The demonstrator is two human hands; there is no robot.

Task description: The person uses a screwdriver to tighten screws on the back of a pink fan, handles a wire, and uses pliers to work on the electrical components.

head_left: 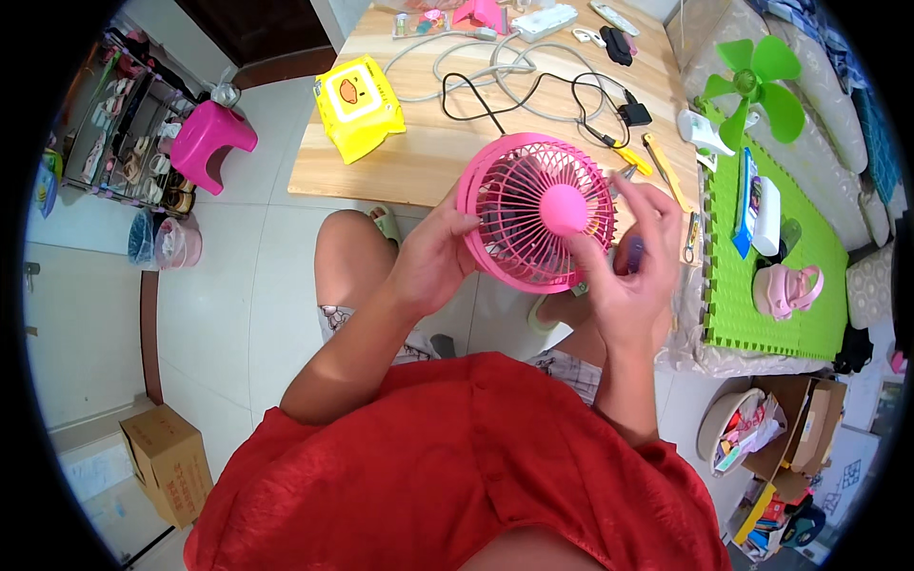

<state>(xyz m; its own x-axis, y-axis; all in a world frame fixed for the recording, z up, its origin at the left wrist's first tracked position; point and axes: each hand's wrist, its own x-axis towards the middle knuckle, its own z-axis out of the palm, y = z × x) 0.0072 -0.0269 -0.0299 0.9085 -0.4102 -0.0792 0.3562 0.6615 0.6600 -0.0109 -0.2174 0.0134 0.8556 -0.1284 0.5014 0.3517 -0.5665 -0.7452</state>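
Note:
A round pink fan (476, 190) with a wire-like grille and a pink centre cap (564, 208) is held just off the near edge of the table. My left hand (430, 249) grips its left rim, thumb over the front edge. My right hand (636, 257) is on the right side of the grille, thumb close under the centre cap and fingers bent at the rim. A black cord (473, 88) runs from behind the fan across the table. Right of the fan lie a yellow-handled screwdriver (632, 161) and a yellow utility knife (666, 171). Loose green fan blades (752, 88) are farther right.
The wooden table (314, 171) carries a yellow wipes pack (359, 107), grey cable (533, 109) and a black adapter (633, 115). A green foam mat (733, 314) at right bears a blue packet and a pink bag. On the left are a pink stool (211, 143) and cardboard box (168, 464).

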